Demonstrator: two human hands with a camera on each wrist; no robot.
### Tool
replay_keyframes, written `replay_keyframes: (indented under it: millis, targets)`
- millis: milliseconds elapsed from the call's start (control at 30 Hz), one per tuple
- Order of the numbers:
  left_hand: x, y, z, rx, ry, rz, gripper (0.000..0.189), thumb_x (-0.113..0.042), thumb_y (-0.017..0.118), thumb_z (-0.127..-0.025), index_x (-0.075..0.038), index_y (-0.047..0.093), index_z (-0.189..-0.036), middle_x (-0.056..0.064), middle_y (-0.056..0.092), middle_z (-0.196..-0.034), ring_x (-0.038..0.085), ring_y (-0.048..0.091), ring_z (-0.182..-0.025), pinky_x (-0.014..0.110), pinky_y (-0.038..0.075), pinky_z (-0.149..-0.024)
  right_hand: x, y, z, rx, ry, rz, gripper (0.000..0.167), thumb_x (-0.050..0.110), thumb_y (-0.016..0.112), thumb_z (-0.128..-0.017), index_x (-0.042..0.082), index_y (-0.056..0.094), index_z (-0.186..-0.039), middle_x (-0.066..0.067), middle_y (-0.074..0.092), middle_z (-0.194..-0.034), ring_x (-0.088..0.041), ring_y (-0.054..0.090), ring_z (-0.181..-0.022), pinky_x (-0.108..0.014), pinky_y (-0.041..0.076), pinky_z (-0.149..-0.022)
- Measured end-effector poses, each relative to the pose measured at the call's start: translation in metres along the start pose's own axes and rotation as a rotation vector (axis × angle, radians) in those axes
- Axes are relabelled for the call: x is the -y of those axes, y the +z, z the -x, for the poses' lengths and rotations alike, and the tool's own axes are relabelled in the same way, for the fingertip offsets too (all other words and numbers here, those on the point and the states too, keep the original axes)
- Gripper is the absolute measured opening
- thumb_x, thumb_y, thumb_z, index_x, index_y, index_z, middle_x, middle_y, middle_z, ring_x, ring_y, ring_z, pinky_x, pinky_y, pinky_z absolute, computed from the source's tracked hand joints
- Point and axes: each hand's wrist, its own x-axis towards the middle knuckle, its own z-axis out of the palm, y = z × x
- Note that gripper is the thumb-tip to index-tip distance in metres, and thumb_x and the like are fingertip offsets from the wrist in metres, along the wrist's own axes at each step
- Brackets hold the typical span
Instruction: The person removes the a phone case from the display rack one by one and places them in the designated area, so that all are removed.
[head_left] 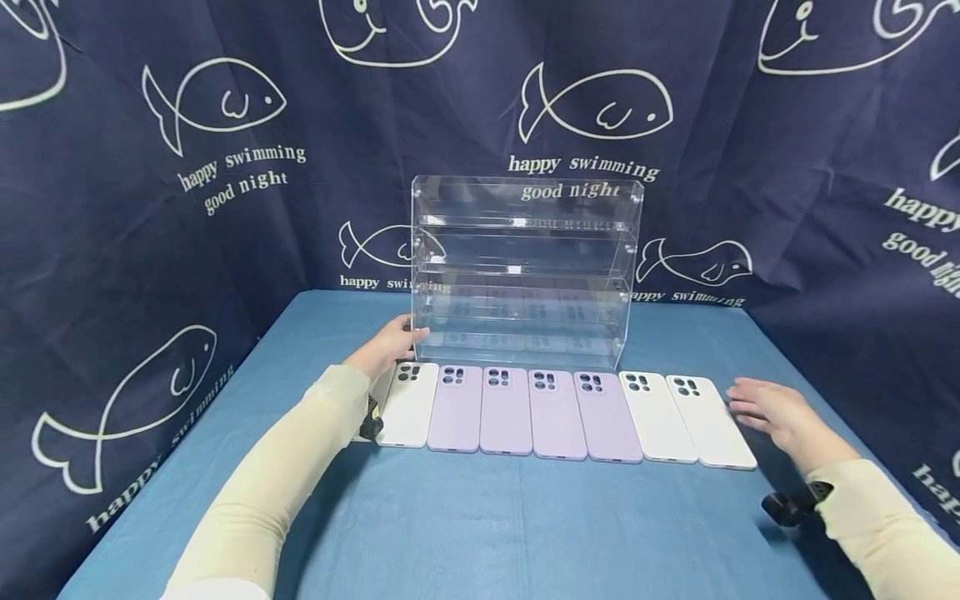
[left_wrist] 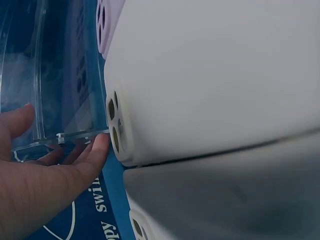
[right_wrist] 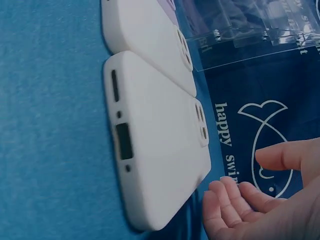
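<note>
A clear acrylic display rack with tiered shelves stands upright at the back of the table. My left hand grips its lower left side, thumb over the front and fingers along the outer side panel. In front of the rack lies a row of phone cases, camera cutouts toward it: white cases at the left, several light purple cases in the middle, two white ones at the right. My left wrist partly hides the leftmost white case. Beside the rightmost white case, my right hand holds nothing, fingers loosely bent.
A blue cloth covers the table. Dark blue curtains with white fish drawings and lettering hang behind and at both sides, close behind the rack. A black wrist camera sits under the right wrist.
</note>
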Motion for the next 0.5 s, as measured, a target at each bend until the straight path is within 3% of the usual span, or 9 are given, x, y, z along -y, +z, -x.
replay_keyframes:
  millis: [33,200,267,300,400,433,500]
  targets:
    - [0.0,0.0,0.0,-0.002,-0.001,-0.003,0.068,-0.025,0.05,-0.102,-0.008,0.012,-0.156,0.02,0.02,-0.159,0.036,0.036,-0.14,0.045,0.037,-0.117,0.001,0.0,-0.001,-0.006,-0.011,0.005,0.077,0.022,0.057,-0.096,-0.012,0.015,-0.149,0.003,0.062,-0.099,0.01,0.054,-0.072,-0.019,0.056,-0.07]
    - [-0.003,-0.002,-0.003,-0.016,-0.007,-0.023,0.07,-0.028,0.051,-0.101,-0.009,0.013,-0.156,0.017,0.019,-0.16,0.036,0.036,-0.141,0.045,0.034,-0.118,0.013,0.001,-0.005,0.006,-0.093,-0.007,0.079,0.03,0.056,-0.097,-0.011,0.014,-0.15,0.017,0.056,-0.101,0.013,0.054,-0.076,-0.015,0.055,-0.073]
    - [-0.003,-0.004,-0.002,-0.026,0.002,-0.023,0.07,-0.028,0.052,-0.1,-0.009,0.014,-0.156,0.017,0.022,-0.159,0.035,0.036,-0.141,0.044,0.035,-0.118,0.021,0.003,-0.005,0.009,-0.117,0.003,0.076,0.031,0.052,-0.099,-0.01,0.014,-0.15,0.01,0.061,-0.104,0.013,0.052,-0.079,-0.015,0.054,-0.074]
    - [-0.003,-0.005,-0.001,-0.032,0.014,-0.029,0.07,-0.029,0.053,-0.1,-0.009,0.015,-0.156,0.017,0.024,-0.158,0.034,0.037,-0.14,0.044,0.036,-0.118,0.025,0.005,-0.004,0.006,-0.131,0.024,0.074,0.031,0.05,-0.1,-0.01,0.015,-0.15,-0.001,0.062,-0.113,0.014,0.051,-0.08,-0.015,0.055,-0.075]
    - [-0.005,-0.007,0.004,-0.046,0.097,-0.024,0.069,-0.026,0.054,-0.099,-0.004,0.018,-0.154,0.02,0.03,-0.155,0.035,0.038,-0.14,0.044,0.039,-0.116,0.038,0.011,-0.002,0.012,-0.161,0.095,0.071,0.035,0.042,-0.102,-0.008,0.015,-0.151,-0.029,0.037,-0.146,0.011,0.048,-0.09,-0.02,0.054,-0.083]
    - [-0.007,-0.008,0.008,-0.059,0.133,-0.043,0.07,-0.027,0.055,-0.099,-0.002,0.019,-0.153,0.022,0.033,-0.153,0.035,0.039,-0.138,0.044,0.041,-0.115,0.043,0.013,-0.001,0.011,-0.171,0.113,0.071,0.036,0.042,-0.102,-0.007,0.015,-0.151,-0.03,0.027,-0.152,0.01,0.048,-0.093,-0.023,0.053,-0.087]
    - [-0.01,-0.009,0.014,-0.078,0.184,-0.075,0.071,-0.028,0.055,-0.099,-0.002,0.018,-0.153,0.023,0.032,-0.153,0.036,0.037,-0.139,0.045,0.039,-0.115,0.053,0.018,0.001,0.003,-0.197,0.143,0.072,0.04,0.042,-0.102,-0.005,0.017,-0.152,-0.03,0.028,-0.152,0.009,0.047,-0.096,-0.026,0.053,-0.091]
